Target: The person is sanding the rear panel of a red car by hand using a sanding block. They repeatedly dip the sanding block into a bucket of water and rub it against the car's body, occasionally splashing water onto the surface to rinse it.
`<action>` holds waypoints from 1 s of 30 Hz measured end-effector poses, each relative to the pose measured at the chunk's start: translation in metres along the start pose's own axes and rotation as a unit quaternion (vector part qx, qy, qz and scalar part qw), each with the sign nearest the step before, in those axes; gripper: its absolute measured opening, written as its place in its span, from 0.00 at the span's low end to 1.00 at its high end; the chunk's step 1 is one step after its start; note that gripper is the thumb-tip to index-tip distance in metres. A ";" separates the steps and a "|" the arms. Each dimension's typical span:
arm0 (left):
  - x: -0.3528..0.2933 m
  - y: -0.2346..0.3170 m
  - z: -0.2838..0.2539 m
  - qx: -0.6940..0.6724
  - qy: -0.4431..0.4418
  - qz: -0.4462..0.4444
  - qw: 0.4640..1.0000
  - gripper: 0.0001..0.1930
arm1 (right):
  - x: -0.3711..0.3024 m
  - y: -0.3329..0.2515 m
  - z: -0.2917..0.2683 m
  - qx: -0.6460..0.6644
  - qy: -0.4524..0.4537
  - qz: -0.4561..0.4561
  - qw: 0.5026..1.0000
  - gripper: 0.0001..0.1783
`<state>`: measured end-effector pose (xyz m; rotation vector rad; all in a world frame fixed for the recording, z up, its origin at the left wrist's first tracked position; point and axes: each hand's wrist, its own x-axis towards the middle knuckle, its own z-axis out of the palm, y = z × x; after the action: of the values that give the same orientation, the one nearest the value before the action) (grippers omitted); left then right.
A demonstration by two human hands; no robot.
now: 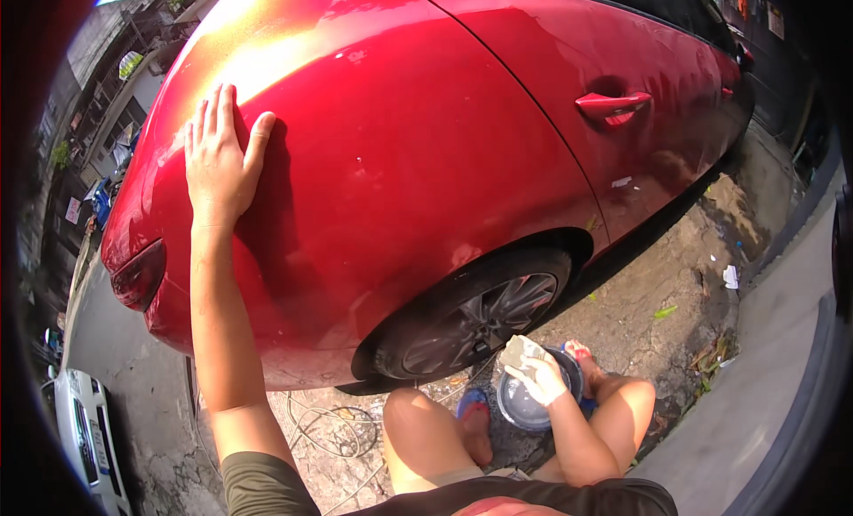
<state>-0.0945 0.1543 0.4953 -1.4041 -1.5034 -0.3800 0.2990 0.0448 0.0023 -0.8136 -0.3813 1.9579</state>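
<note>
My left hand lies flat with fingers stretched out on the glossy red rear panel of the car. Low on the right, my right hand grips a pale, greyish-beige sponge, its fingers wrapped round one side. Directly beneath that hand stands a dark bucket with cloudy grey liquid in it. The car's rear wheel, with dark spokes, is just beyond the sponge. A dark red tail light sits left of my left forearm.
A loosely coiled hose or cable lies on the cracked ground between my left arm and knee. My feet in sandals flank the bucket. A grey wall runs along the right. A white car stands at the lower left.
</note>
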 end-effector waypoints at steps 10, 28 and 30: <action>0.100 0.231 0.025 -0.097 0.047 0.102 0.989 0.46 | 0.047 0.132 -0.186 -0.410 0.473 0.070 0.776 0.25; -0.013 0.016 -0.002 -0.039 0.045 -0.034 0.998 0.40 | 0.076 -0.317 0.333 -0.541 0.001 -0.765 0.348 0.29; -0.012 0.021 -0.003 -0.042 0.046 -0.040 0.997 0.40 | 0.099 -0.311 0.365 -0.638 0.010 -0.719 0.276 0.33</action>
<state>-0.0766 0.1507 0.4786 -1.3752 -1.4872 -0.5559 0.2219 0.3105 0.4063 -0.7031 -1.9084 -0.5391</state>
